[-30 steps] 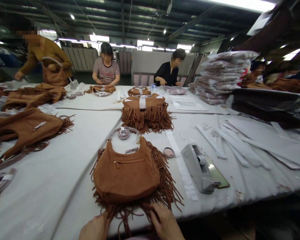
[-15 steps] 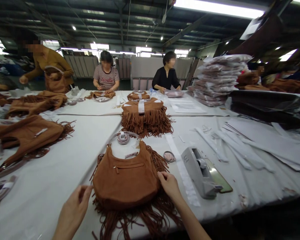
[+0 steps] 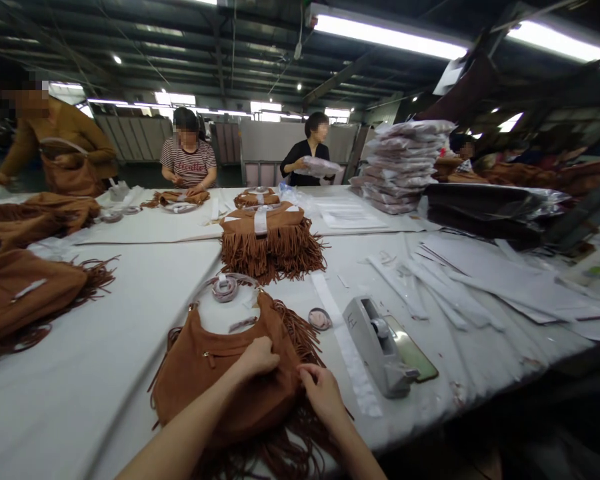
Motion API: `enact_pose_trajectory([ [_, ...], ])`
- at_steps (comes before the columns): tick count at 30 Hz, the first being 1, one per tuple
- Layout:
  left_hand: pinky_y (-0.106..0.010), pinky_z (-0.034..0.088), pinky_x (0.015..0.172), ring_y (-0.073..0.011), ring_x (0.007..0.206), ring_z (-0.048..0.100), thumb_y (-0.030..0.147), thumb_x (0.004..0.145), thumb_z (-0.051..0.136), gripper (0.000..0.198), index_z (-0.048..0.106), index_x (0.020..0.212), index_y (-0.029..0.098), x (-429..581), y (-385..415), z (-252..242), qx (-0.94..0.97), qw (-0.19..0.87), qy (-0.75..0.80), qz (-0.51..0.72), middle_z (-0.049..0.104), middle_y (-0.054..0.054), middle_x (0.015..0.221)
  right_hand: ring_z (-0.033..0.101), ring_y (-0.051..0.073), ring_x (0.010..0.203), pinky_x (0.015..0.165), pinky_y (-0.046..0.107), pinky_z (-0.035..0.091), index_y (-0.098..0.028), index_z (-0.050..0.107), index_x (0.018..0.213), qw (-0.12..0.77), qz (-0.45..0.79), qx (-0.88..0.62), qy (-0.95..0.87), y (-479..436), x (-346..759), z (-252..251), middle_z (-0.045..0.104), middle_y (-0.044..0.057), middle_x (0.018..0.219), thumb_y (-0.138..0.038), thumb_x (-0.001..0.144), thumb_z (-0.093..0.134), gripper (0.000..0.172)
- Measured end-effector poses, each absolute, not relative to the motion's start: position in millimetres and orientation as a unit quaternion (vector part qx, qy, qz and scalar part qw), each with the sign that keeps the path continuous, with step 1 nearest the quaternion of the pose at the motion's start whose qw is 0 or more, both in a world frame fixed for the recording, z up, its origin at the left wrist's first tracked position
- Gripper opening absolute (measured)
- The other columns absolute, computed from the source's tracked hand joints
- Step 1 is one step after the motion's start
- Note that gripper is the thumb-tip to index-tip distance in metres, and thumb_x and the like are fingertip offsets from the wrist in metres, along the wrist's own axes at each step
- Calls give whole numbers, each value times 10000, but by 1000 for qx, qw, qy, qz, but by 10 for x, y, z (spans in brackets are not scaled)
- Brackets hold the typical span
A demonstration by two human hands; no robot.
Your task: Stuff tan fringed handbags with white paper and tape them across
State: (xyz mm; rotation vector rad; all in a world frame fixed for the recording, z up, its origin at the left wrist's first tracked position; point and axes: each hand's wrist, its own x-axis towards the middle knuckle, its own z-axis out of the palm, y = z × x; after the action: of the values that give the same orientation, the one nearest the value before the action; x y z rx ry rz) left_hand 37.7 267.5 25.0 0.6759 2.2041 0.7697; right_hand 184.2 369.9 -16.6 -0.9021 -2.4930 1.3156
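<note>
A brown suede handbag (image 3: 230,400) with a front zip and long fringe lies in front of me on the white-covered table. My left hand (image 3: 260,357) reaches across the bag's front, right of the zip, with its fingers curled closed; whatever is in them is hidden. At the bag's right edge, my right hand (image 3: 323,393) pinches the suede between thumb and fingers. The handle arches away from me at the top, and a wrapped coiled strap (image 3: 224,287) rests inside its loop.
Right of the bag stand a grey tape dispenser (image 3: 380,353), a phone (image 3: 413,350) and a small round item (image 3: 319,319). Beyond it lie stacked fringed bags (image 3: 267,233). Paper sheets (image 3: 505,273) and wrapped packages (image 3: 397,163) are at the right. Several co-workers stand around the table.
My left hand has moved from the bag's left side across onto its front. My right hand stays at the right edge. The view has turned right; a co-worker across the table has lifted a wrapped package.
</note>
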Motion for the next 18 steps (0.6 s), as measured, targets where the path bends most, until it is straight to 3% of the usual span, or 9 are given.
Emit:
enact_pose_trajectory([
  [3,-238,443,573,-159,626,615,260,815,503,207,615,703,127,398,2574,154,214,407,806,372,639,-38,642,663,211,826,783,297,492,-180,711,871,77,422,-315,-847,3772,1746,-222,732,59,856,-320,855,385,355],
  [6,-223,406,515,-113,503,530,279,845,475,245,566,662,144,431,2527,92,167,431,768,443,568,2,549,645,229,893,824,309,460,-160,698,911,65,389,-319,-862,3792,1581,-229,714,101,921,-325,850,431,320],
  [12,-231,373,522,-82,472,435,485,702,657,364,505,629,162,412,2483,-65,146,442,689,556,518,38,523,618,260,868,806,339,418,-153,693,761,43,369,-278,-886,3755,1329,-155,690,130,827,-446,842,494,364],
  [15,-245,390,568,-97,519,476,595,607,700,478,545,669,147,398,2445,-125,156,453,647,593,558,23,566,614,223,746,703,306,412,-162,674,704,27,404,-257,-877,3771,1258,-145,683,84,725,-427,812,536,318],
  [18,-262,429,656,-133,621,557,623,607,697,527,607,747,123,394,2422,-160,171,464,606,623,629,-14,653,591,196,670,616,280,389,-158,647,658,11,460,-245,-854,3812,1192,-170,666,55,662,-380,758,581,252],
])
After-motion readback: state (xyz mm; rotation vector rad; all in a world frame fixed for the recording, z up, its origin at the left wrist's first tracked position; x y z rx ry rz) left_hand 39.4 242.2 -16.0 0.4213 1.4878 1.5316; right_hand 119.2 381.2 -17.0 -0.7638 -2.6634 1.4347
